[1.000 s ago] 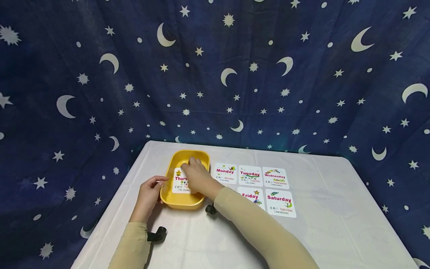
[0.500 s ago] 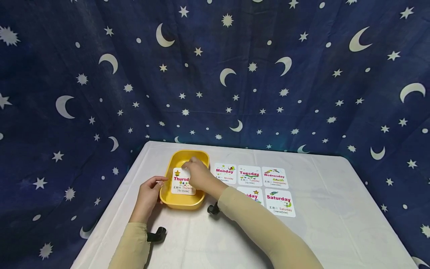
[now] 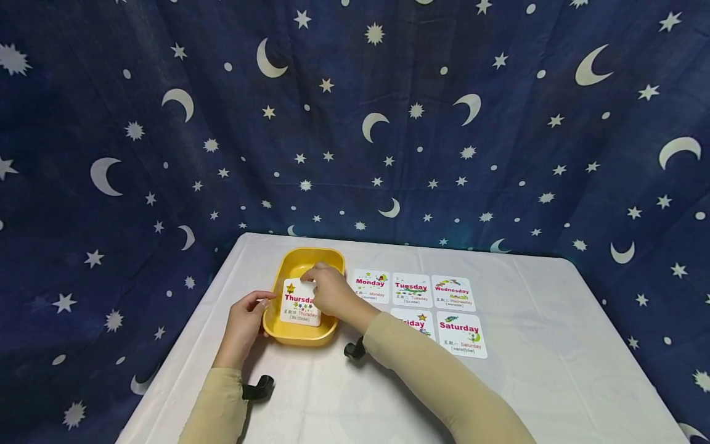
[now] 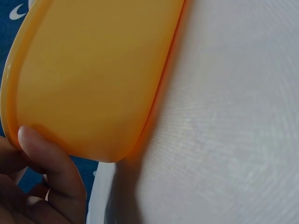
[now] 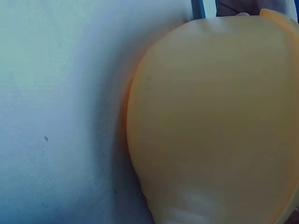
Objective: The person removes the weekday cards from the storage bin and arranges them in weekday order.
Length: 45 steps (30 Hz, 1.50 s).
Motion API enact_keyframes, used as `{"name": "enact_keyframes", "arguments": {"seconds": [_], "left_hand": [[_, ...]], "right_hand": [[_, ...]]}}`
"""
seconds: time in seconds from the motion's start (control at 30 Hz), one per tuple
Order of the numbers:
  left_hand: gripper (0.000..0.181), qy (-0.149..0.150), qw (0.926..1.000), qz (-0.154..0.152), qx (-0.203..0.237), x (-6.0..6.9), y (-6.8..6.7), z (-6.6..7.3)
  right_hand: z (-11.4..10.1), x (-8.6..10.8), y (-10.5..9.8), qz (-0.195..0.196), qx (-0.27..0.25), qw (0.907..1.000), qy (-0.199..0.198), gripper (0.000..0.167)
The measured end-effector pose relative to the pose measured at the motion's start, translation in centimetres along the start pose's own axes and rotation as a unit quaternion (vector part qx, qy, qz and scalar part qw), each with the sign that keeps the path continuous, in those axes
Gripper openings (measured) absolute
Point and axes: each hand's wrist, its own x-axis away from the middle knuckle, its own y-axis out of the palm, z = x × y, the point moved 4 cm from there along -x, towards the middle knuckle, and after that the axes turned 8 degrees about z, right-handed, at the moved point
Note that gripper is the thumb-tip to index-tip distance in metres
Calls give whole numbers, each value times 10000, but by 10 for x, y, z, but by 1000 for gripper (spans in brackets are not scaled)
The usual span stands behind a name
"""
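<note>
A yellow plastic tray (image 3: 304,339) sits on the left part of the white table. My left hand (image 3: 244,320) holds its left rim; in the left wrist view the thumb of that hand (image 4: 51,182) presses the outer wall of the tray (image 4: 93,74). Inside the tray, a white "Thursday" word card (image 3: 296,311) faces up, slightly tilted. My right hand (image 3: 337,297) reaches over the tray's right rim and pinches the card's upper right edge, covering that corner. The right wrist view mostly shows the tray's outside (image 5: 210,112); the right fingers' grip is hidden there.
Right of the tray lie cards in two rows: Monday (image 3: 371,287), Tuesday (image 3: 412,290) and Wednesday (image 3: 453,293) behind, Friday (image 3: 415,322) and Saturday (image 3: 461,335) in front. My right forearm (image 3: 438,376) partly covers Friday. A star-patterned curtain (image 3: 355,142) hangs behind the table.
The Thursday card has shifted slightly left and tilted a little, and more of its face shows. The right hand's fingers have drawn in at its upper edge. The left hand stays put.
</note>
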Motion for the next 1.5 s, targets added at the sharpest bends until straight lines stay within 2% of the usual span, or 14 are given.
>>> {"name": "enact_keyframes", "arguments": {"seconds": [0.33,0.57,0.93,1.27,1.5], "left_hand": [[26,12,10000,10,6,0,0,0],[27,-60,9998,-21,-166,1,0,2],[27,-129,9995,-13,-287,2,-1,7],[27,-163,9995,-24,-258,4,0,9],[27,-179,9996,-51,-234,6,-1,11]], "right_hand": [[-1,5,-4,32,-336,9994,122,38],[1,8,-7,99,-742,9970,218,39],[3,12,-16,239,-1492,9864,642,37],[2,19,-34,285,-1750,9809,795,37],[6,26,-46,325,-1850,9793,755,37]]}}
